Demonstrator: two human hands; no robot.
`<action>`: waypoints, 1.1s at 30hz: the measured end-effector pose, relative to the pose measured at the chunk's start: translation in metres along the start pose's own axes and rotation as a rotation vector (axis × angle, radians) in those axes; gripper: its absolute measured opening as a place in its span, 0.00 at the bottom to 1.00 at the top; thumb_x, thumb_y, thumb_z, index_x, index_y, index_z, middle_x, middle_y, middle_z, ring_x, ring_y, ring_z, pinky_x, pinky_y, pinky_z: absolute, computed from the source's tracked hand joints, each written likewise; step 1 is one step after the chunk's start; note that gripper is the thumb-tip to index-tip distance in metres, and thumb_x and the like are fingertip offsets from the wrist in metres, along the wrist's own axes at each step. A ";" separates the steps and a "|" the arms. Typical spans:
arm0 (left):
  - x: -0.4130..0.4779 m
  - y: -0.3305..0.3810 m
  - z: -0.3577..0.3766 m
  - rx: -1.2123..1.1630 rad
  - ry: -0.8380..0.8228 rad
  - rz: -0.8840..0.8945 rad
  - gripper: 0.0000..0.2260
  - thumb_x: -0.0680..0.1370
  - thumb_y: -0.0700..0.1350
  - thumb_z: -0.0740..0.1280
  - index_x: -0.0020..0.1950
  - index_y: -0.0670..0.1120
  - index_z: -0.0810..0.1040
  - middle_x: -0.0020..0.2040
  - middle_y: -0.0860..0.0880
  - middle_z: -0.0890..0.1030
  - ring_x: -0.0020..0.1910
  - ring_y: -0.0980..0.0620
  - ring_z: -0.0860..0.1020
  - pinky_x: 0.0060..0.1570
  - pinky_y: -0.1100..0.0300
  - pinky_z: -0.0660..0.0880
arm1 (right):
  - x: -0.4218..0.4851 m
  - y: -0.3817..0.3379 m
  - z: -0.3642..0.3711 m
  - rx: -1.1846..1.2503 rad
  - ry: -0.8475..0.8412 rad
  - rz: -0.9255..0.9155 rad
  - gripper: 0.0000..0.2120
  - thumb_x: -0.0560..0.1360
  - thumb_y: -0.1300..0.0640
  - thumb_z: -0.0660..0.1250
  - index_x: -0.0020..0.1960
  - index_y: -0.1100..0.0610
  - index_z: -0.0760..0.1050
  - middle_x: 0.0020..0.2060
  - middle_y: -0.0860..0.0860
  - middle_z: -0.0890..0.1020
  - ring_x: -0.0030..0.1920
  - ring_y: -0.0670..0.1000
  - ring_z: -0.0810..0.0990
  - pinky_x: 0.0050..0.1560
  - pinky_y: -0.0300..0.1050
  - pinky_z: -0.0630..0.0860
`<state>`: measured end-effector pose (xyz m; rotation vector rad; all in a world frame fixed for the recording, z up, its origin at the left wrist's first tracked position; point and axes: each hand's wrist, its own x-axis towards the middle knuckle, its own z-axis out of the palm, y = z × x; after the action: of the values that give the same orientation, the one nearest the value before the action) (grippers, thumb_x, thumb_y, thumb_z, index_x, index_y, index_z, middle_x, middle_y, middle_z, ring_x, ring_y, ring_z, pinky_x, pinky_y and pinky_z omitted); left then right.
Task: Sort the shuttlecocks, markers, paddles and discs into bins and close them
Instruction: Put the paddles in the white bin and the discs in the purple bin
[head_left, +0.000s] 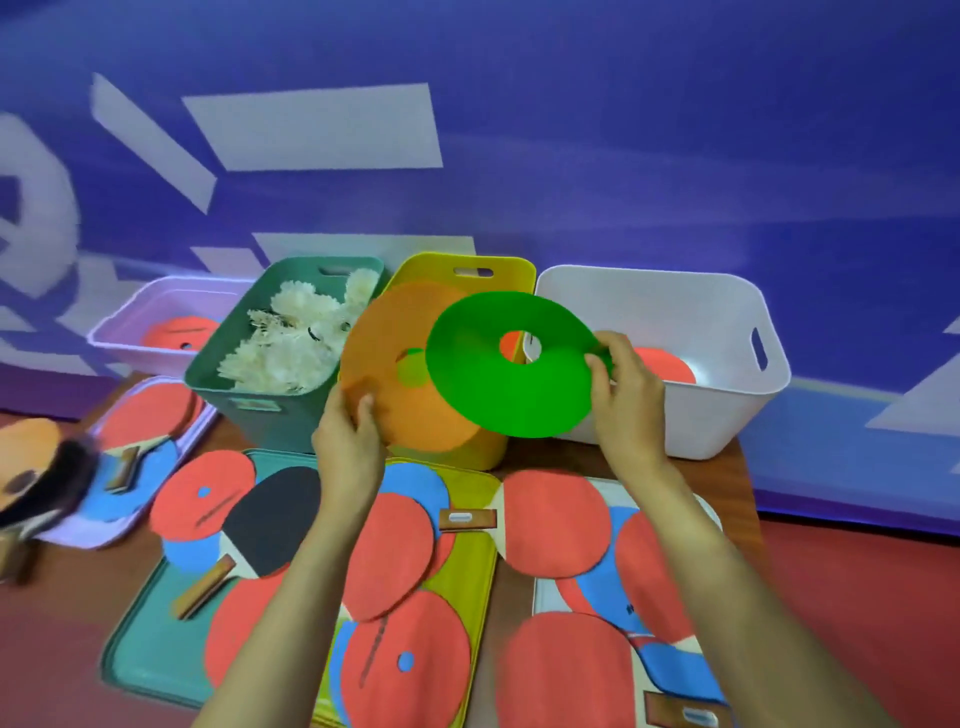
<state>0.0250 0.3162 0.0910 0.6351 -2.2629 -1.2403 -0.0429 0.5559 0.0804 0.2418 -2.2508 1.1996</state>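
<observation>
Head view: disc-sorting step in hand. Our left hand (345, 431) grips orange disc (410, 410) by left edge, fingers curled round rim. Our right hand (628, 395) pinches green disc (498, 395) at right edge. Both discs hover tilted over yellow bin (519, 266), green overlapping orange. Shuttlecocks (291, 338) sit in teal bin (249, 413). Next, we judge: lower both discs into yellow bin, let go. Black-faced paddle (275, 519) on teal lid (145, 639) unsorted; bins not yet closed.

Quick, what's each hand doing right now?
Left hand: holding the orange disc by its edge.
Right hand: holding the green disc by its edge.
</observation>
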 end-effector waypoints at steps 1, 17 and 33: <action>0.013 0.000 -0.006 0.028 0.016 -0.013 0.12 0.80 0.42 0.59 0.62 0.40 0.73 0.53 0.42 0.79 0.50 0.42 0.76 0.49 0.50 0.71 | 0.011 -0.008 0.009 0.010 0.013 0.002 0.07 0.76 0.66 0.62 0.53 0.63 0.75 0.41 0.58 0.81 0.37 0.57 0.76 0.36 0.41 0.63; 0.177 -0.024 0.053 0.644 -0.818 0.142 0.24 0.77 0.35 0.61 0.73 0.40 0.58 0.61 0.37 0.75 0.58 0.39 0.75 0.52 0.50 0.72 | 0.129 -0.008 0.194 -0.331 -0.193 0.307 0.15 0.77 0.67 0.54 0.62 0.59 0.69 0.51 0.61 0.78 0.50 0.64 0.76 0.43 0.49 0.69; 0.172 -0.033 0.060 0.626 -0.838 0.347 0.27 0.74 0.47 0.70 0.71 0.47 0.66 0.70 0.44 0.66 0.69 0.44 0.64 0.67 0.52 0.64 | 0.117 0.015 0.203 -0.526 -0.477 0.212 0.24 0.73 0.71 0.60 0.68 0.62 0.62 0.63 0.61 0.70 0.62 0.61 0.69 0.60 0.52 0.69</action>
<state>-0.1396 0.2346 0.0660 -0.1615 -3.3118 -0.6578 -0.2263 0.4135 0.0475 0.0860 -2.9783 0.6421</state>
